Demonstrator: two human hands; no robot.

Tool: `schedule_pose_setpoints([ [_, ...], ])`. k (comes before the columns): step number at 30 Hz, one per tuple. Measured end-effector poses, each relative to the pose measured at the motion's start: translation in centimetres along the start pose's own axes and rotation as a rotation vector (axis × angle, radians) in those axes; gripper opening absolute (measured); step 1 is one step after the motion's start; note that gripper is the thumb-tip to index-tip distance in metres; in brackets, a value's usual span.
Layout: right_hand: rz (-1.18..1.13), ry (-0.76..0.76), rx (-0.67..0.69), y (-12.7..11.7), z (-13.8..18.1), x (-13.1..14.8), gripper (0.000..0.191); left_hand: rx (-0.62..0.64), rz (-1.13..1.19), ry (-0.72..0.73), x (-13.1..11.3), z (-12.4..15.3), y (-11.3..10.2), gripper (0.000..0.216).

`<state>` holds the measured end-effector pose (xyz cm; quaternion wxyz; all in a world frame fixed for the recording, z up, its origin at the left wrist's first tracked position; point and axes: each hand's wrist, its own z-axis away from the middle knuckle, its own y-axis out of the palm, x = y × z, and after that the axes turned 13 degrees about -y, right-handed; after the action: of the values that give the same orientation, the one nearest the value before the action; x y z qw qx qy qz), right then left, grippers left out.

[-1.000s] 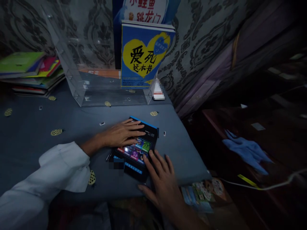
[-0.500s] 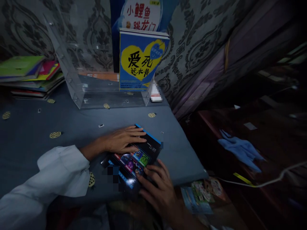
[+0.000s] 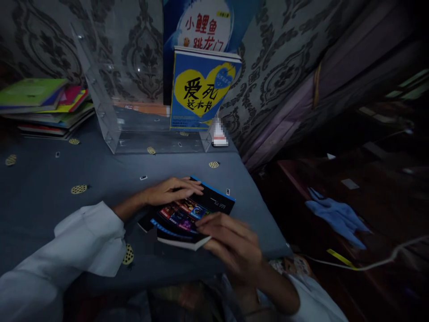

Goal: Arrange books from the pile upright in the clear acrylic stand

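Note:
A dark book [image 3: 201,208] with a bright picture strip and a blue edge lies on the blue-grey cloth of the table [image 3: 50,197]. My left hand [image 3: 170,192] rests flat on its far left part, fingers stretched out. My right hand [image 3: 231,243] grips the book's near right corner, thumb on top and fingers underneath, and that corner is raised off the cloth so the white page edge shows.
A clear acrylic stand [image 3: 110,120] at the back holds an upright blue and yellow book [image 3: 201,91]. A stack of colourful books [image 3: 43,105] lies at the far left. To the right of the table, a blue cloth [image 3: 335,217] and a white cable [image 3: 368,264] rest on dark furniture.
My right hand slid from lying on the book's near edge to gripping its corner and lifted it. The book turned slightly. My left hand stayed on it.

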<state>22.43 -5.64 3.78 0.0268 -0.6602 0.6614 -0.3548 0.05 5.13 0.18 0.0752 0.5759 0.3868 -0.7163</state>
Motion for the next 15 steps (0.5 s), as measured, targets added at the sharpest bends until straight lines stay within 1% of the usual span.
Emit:
schedule_pose_setpoints([
  [3, 0.018, 0.082, -0.103, -0.9, -1.9, -0.7, 0.018, -0.046, 0.321, -0.048, 0.4, -0.1, -0.3, 0.062],
  [4, 0.044, 0.097, -0.162, -1.2, -2.4, -1.1, 0.018, -0.058, 0.442, -0.068, 0.7, -0.2, -0.3, 0.066],
  [6, 0.117, 0.133, -0.324, -1.7, -3.3, -2.2, 0.020, -0.105, 0.678, -0.097, 1.3, -0.6, -0.1, 0.071],
  [8, 0.155, 0.199, -0.475, -2.1, -4.1, -3.7, 0.027, -0.209, 0.859, -0.081, 1.7, -1.0, 0.1, 0.068],
  [10, 0.113, 0.272, -0.621, -2.5, -4.9, -5.3, 0.034, -0.324, 0.967, -0.018, 1.5, -1.3, 0.3, 0.064],
  [12, 0.006, 0.344, -0.743, -2.9, -5.6, -6.9, 0.034, -0.394, 1.002, 0.015, 0.9, -1.4, 0.4, 0.061],
  [14, -0.106, 0.398, -0.839, -3.4, -6.2, -8.4, 0.031, -0.441, 0.984, -0.004, 0.1, -1.3, 0.5, 0.056],
  [15, -0.172, 0.431, -0.853, -3.6, -6.4, -9.2, 0.029, -0.459, 0.967, -0.021, -0.3, -1.2, 0.5, 0.053],
])
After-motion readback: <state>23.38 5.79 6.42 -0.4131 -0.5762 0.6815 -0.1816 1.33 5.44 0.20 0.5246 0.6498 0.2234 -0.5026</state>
